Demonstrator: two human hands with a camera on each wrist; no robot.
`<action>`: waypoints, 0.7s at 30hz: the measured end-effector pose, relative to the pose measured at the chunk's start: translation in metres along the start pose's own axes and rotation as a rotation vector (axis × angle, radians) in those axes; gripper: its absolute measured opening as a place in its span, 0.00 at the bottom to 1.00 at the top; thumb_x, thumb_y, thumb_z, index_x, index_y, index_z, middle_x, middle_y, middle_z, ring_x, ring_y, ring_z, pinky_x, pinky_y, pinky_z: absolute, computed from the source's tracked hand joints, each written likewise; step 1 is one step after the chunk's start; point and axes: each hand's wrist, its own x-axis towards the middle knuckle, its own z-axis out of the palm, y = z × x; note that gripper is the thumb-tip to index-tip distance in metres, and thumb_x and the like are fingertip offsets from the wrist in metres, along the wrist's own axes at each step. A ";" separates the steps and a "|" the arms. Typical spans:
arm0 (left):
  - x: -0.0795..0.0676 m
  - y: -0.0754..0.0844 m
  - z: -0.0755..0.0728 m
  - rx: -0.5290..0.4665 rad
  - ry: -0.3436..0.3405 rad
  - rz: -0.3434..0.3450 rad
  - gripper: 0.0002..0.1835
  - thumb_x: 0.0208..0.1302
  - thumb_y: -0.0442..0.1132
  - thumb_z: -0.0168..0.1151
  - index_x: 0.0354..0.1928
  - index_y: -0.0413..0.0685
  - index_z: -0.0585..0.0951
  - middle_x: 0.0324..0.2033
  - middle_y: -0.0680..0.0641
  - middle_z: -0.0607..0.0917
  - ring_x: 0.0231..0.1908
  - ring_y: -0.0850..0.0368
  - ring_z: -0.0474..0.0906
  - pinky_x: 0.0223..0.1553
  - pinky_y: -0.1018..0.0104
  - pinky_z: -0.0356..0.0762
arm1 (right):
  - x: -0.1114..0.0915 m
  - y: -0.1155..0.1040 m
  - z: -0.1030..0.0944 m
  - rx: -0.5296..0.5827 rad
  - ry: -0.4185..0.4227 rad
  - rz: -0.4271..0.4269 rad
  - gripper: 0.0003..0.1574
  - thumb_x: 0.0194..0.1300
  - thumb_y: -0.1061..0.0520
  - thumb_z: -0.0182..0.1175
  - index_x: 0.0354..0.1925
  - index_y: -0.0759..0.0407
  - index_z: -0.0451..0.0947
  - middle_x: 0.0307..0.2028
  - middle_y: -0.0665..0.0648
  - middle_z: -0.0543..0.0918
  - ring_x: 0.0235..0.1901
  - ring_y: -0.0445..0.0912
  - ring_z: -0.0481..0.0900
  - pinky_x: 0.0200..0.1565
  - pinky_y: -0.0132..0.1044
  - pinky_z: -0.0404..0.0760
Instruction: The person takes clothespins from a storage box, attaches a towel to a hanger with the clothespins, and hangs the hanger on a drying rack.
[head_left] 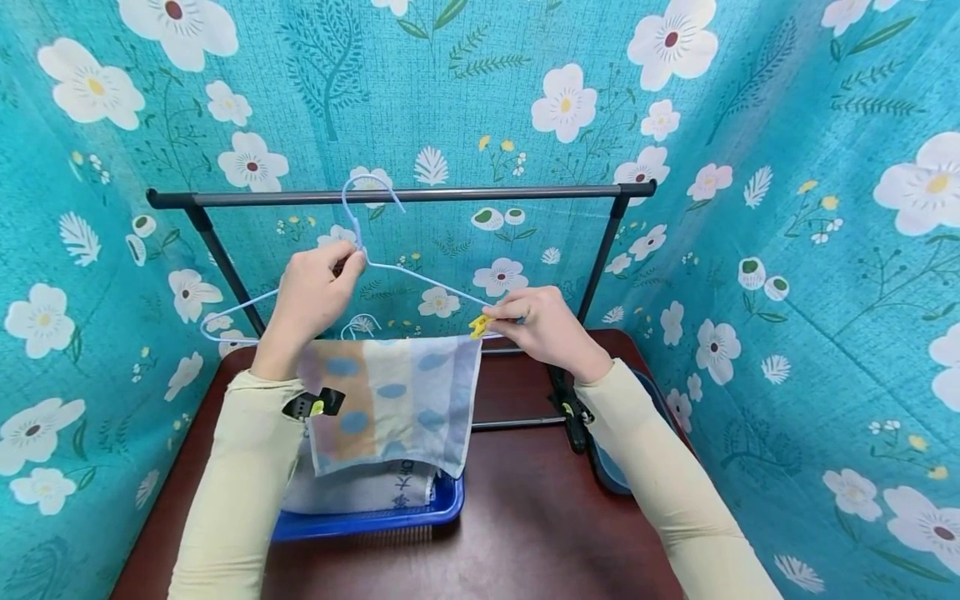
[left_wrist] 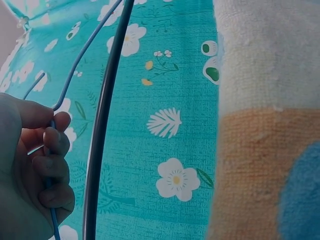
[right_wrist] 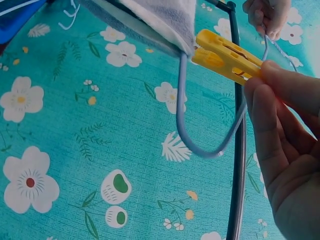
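Observation:
A light blue wire hanger [head_left: 427, 277] is held up by my left hand [head_left: 318, 287], whose fingers grip it just below the hook. Over the hanger's bottom bar hangs a small towel [head_left: 390, 400] with pastel stripes and blue spots. My right hand [head_left: 543, 327] pinches a yellow clothespin [right_wrist: 227, 56] between thumb and fingers. In the right wrist view the clothespin's tip is at the towel's upper corner, beside the hanger's rounded end; whether it bites the cloth I cannot tell. The left wrist view shows the fingers of the left hand [left_wrist: 42, 160] curled round the wire.
Behind the hanger stands a black clothes rack [head_left: 487, 195] on a dark red table [head_left: 517, 508]. A blue basket [head_left: 367, 523] with folded cloth [head_left: 360, 487] sits below the towel. At the right, a blue-grey container [head_left: 611, 471] is partly hidden by the right arm. Floral curtains surround the table.

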 end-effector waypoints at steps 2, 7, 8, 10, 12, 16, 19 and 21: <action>0.001 0.001 0.001 -0.003 0.003 0.004 0.20 0.72 0.47 0.45 0.21 0.49 0.68 0.14 0.47 0.65 0.17 0.51 0.60 0.22 0.59 0.56 | 0.001 0.000 0.000 0.008 -0.011 0.005 0.13 0.56 0.62 0.68 0.42 0.60 0.85 0.31 0.52 0.85 0.25 0.37 0.76 0.22 0.30 0.71; 0.002 0.005 0.003 -0.007 -0.001 0.001 0.20 0.72 0.48 0.45 0.22 0.49 0.69 0.15 0.47 0.66 0.17 0.51 0.61 0.23 0.59 0.57 | 0.003 0.000 0.001 0.012 -0.028 -0.008 0.13 0.57 0.63 0.67 0.43 0.61 0.84 0.32 0.52 0.84 0.24 0.37 0.75 0.22 0.31 0.71; 0.002 0.005 0.003 -0.008 -0.002 -0.001 0.20 0.72 0.48 0.45 0.22 0.49 0.69 0.15 0.47 0.66 0.17 0.50 0.61 0.22 0.59 0.57 | 0.003 0.000 0.001 0.009 -0.035 -0.009 0.13 0.57 0.63 0.67 0.44 0.61 0.84 0.32 0.52 0.84 0.24 0.37 0.75 0.22 0.31 0.71; 0.002 0.006 0.004 -0.010 -0.002 -0.003 0.20 0.72 0.48 0.45 0.21 0.49 0.68 0.15 0.47 0.66 0.17 0.50 0.61 0.22 0.59 0.57 | 0.004 0.001 0.002 0.005 -0.051 -0.010 0.13 0.57 0.64 0.67 0.43 0.61 0.85 0.32 0.52 0.84 0.25 0.37 0.75 0.22 0.31 0.70; 0.002 0.008 0.004 -0.009 -0.004 -0.001 0.20 0.72 0.48 0.44 0.22 0.49 0.69 0.15 0.47 0.66 0.17 0.50 0.61 0.22 0.59 0.57 | 0.006 0.001 0.002 0.000 -0.068 -0.009 0.13 0.57 0.65 0.67 0.43 0.61 0.85 0.32 0.52 0.84 0.25 0.37 0.76 0.22 0.30 0.70; 0.004 0.010 0.005 -0.003 -0.007 0.004 0.19 0.73 0.48 0.45 0.23 0.49 0.70 0.15 0.47 0.66 0.16 0.51 0.61 0.21 0.59 0.57 | 0.008 -0.001 0.004 -0.012 -0.106 0.000 0.12 0.57 0.66 0.66 0.42 0.61 0.85 0.31 0.52 0.83 0.26 0.38 0.76 0.21 0.31 0.69; 0.006 0.012 0.006 0.009 -0.008 0.016 0.19 0.73 0.48 0.45 0.23 0.49 0.70 0.14 0.47 0.66 0.16 0.51 0.61 0.20 0.59 0.57 | 0.008 -0.001 0.005 -0.023 -0.129 0.009 0.11 0.58 0.66 0.66 0.42 0.61 0.85 0.30 0.51 0.83 0.25 0.38 0.76 0.21 0.31 0.68; 0.007 0.012 0.006 0.011 -0.012 0.021 0.19 0.73 0.48 0.45 0.23 0.49 0.70 0.15 0.47 0.66 0.16 0.51 0.60 0.20 0.59 0.57 | 0.007 -0.001 0.005 -0.029 -0.140 0.010 0.11 0.58 0.66 0.66 0.41 0.61 0.85 0.30 0.51 0.83 0.25 0.37 0.76 0.20 0.31 0.67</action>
